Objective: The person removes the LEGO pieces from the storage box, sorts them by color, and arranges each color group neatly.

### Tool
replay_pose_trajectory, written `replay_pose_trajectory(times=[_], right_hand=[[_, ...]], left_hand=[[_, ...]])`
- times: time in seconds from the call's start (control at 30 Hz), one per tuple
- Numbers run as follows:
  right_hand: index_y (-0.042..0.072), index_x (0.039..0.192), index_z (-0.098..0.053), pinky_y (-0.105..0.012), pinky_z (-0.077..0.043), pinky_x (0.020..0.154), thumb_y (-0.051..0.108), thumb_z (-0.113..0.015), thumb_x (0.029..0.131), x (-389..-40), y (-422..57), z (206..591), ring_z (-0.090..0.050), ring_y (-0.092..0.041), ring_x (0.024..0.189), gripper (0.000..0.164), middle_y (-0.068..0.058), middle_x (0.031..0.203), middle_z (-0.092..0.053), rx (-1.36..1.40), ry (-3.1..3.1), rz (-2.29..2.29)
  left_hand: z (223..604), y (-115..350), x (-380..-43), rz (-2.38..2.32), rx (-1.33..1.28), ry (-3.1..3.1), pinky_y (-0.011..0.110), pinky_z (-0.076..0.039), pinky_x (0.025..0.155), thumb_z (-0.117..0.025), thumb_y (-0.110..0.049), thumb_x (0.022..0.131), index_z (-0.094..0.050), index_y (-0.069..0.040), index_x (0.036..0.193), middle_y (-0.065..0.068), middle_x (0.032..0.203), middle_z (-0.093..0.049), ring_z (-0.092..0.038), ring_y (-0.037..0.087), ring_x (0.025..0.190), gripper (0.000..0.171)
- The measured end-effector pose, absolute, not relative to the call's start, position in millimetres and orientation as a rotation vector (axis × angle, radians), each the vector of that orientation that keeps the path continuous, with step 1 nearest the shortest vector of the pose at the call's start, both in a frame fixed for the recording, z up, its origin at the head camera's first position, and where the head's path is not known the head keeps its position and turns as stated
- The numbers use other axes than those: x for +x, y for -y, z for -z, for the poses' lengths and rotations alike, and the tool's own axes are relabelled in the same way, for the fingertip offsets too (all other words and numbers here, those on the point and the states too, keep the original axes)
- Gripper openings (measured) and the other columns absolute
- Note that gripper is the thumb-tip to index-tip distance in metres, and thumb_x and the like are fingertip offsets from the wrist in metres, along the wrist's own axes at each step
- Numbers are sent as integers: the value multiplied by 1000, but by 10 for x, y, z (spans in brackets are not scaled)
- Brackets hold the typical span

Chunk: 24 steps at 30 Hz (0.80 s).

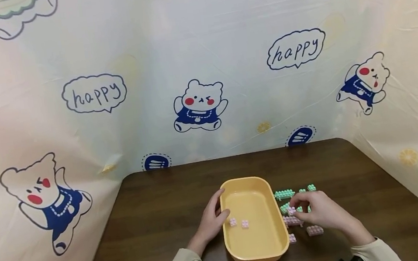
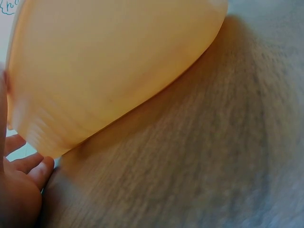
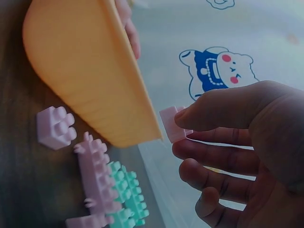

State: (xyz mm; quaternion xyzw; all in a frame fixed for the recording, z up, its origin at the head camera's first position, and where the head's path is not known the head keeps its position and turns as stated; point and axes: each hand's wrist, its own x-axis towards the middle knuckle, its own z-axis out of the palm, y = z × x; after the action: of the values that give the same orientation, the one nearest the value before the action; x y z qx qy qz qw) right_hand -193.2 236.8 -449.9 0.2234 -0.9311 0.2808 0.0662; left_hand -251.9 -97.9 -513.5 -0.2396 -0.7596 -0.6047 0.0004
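A yellow plastic tray stands on the table with two small pink building blocks in it. My left hand holds the tray's left side, thumb at the rim and other fingers against the outer wall. Just right of the tray, my right hand pinches a small pink building block between thumb and fingertips, raised over the loose blocks. Below it lie a long pink block and green blocks. Another small pink block sits close to the tray's wall.
On the dark wooden table, a pink studded block lies nearest me on the right. A long green block and a small green block are farther back. A printed curtain hangs behind the table.
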Motion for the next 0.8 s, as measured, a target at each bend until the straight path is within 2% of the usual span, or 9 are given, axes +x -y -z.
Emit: replay_pose_trajectory(times=[0.17, 0.3, 0.4, 0.53, 0.8], right_hand=[[21, 91, -69, -19, -45, 53, 14, -76, 80, -1882, -2416, 4601, -53, 1, 64, 15, 14, 79, -63, 629, 2853, -860], [17, 93, -68, -21, -49, 50, 10, -73, 82, -1828, -2446, 4669, -59, -2, 56, 14, 9, 70, -63, 624, 2889, -980], [16, 94, -68, -20, -48, 50, 11, -74, 81, -1809, -2465, 4744, -55, 1, 52, 15, 8, 71, -65, 647, 2874, -968], [19, 91, -69, -18, -44, 54, 13, -76, 79, -1780, -2479, 4851, -46, 4, 54, 15, 12, 77, -64, 678, 2832, -867], [23, 87, -68, -17, -40, 51, 17, -78, 78, -1679, -2492, 4973, -44, 5, 54, 15, 16, 70, -58, 623, 2873, -870]], left_hand=[[5090, 985, -2485, 1876, -747, 2404, 53, -42, 104, -57, 2, 92, -32, 3, 148, 26, 152, -33, -42, 42, 134, 61], [5096, 971, -2496, 1906, -738, 2378, 54, -41, 104, -57, 4, 91, -33, 3, 148, 25, 152, -33, -42, 42, 134, 62], [5069, 974, -2506, 1913, -729, 2386, 53, -41, 105, -56, 3, 92, -32, 1, 149, 24, 153, -32, -41, 41, 135, 62], [5045, 983, -2507, 1910, -730, 2407, 53, -40, 106, -55, 2, 92, -30, 0, 150, 23, 154, -30, -39, 41, 137, 63], [5091, 988, -2518, 1891, -749, 2422, 51, -41, 106, -56, 1, 93, -30, 0, 150, 23, 154, -31, -41, 39, 136, 63]])
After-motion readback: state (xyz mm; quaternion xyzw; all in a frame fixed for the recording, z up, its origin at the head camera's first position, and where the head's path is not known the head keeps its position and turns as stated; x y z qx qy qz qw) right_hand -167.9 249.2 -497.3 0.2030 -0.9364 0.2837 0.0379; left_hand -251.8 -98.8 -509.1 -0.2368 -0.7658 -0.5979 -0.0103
